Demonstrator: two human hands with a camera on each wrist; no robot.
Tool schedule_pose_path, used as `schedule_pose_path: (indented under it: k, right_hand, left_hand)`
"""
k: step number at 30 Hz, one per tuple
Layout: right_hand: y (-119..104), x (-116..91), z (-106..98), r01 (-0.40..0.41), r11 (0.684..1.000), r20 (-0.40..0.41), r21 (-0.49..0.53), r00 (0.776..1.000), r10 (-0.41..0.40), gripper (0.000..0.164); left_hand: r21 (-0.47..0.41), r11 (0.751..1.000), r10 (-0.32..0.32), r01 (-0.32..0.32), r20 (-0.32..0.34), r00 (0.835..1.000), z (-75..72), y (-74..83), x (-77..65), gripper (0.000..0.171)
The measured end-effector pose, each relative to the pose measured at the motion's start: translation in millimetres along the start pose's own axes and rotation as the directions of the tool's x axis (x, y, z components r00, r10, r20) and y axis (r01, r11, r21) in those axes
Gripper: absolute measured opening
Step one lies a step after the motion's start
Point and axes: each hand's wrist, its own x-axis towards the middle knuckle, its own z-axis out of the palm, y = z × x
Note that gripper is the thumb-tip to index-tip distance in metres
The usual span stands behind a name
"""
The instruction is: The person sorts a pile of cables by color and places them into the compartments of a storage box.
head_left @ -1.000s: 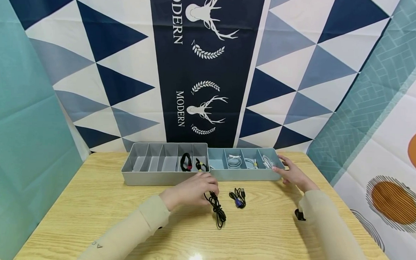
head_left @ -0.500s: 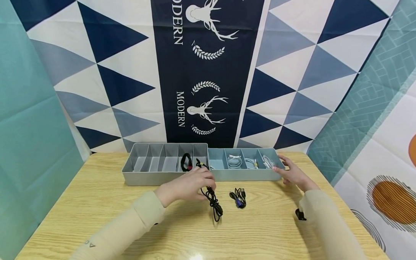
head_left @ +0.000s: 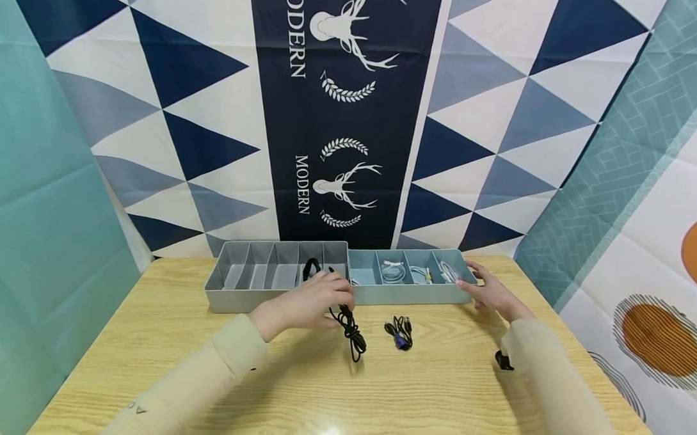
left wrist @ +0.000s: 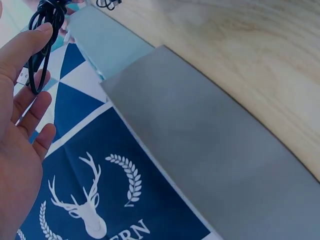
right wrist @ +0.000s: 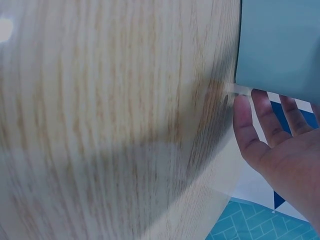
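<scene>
My left hand (head_left: 317,299) pinches a coiled black USB cable (head_left: 350,333) between thumb and fingers, just in front of the grey divided box (head_left: 236,300). In the left wrist view, the thumb lies across the cable loops (left wrist: 42,45) and a metal plug shows behind them. My right hand (head_left: 492,291) rests at the right end of the light blue divided box (head_left: 415,295), fingertips at its rim and end wall. In the right wrist view, those fingers look fairly straight along the box end. Another black cable (head_left: 400,332) with a blue part lies on the table.
Blue box compartments hold white cables (head_left: 393,271). A black looped cable (head_left: 309,267) sits in the grey box, partly hidden by my left hand. Both boxes stand side by side at the back of the wooden table (head_left: 399,405), before a patterned cloth backdrop (head_left: 340,115).
The left hand has moved left and slightly back with the cable, now covering part of the grey box's right compartments. The right hand stays at the blue box's end.
</scene>
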Motion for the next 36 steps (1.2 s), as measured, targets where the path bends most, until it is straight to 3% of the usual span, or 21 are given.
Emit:
schedule_pose_path:
  k: [21, 29, 36]
  right_hand:
    - [1, 0, 0, -0.004, 1.000, 0.006, 0.012, 1.000, 0.004, 0.090]
    - [0, -1, 0, -0.005, 1.000, 0.011, 0.030, 1.000, 0.004, 0.088]
    - [-1, -1, -1, -0.004, 0.999, 0.017, 0.036, 1.000, 0.004, 0.090]
  left_hand:
    - [0.040, 0.999, 0.011, -0.006, -0.106, 0.994, -25.9, -14.9, -4.9, 0.029]
    - [0.013, 0.999, -0.049, 0.050, -0.085, 0.995, -34.6, -18.4, -7.4, 0.029]
    - [0.030, 0.997, -0.062, 0.066, -0.099, 0.993, -42.1, -27.6, -9.8, 0.029]
